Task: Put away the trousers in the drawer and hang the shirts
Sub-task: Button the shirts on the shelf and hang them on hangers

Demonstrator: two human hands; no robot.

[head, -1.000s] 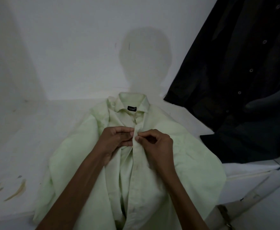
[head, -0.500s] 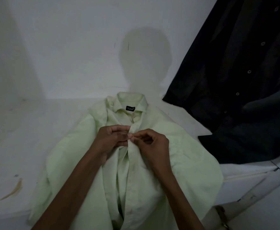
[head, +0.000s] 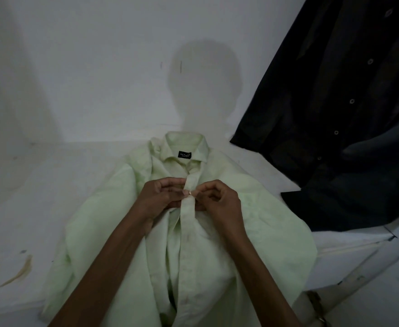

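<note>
A pale green shirt (head: 259,215) lies face up on a white shelf (head: 52,197), collar toward the back wall, a black label inside the collar. My left hand (head: 160,197) pinches the left edge of the button placket a little below the collar. My right hand (head: 219,199) pinches the placket from the right, fingertips meeting the left hand's at a small button (head: 190,192). A black shirt (head: 335,114) with a row of buttons hangs at the right, its hem lying on the shelf. No trousers are in view.
White walls close the shelf at the back and left. Yellowish stains (head: 16,272) mark the shelf's front left. A white ledge and frame (head: 349,258) run along the right front, below the black shirt.
Both hands stay at the same spot on the placket; the fingertips have shifted slightly and a small button now shows between them.
</note>
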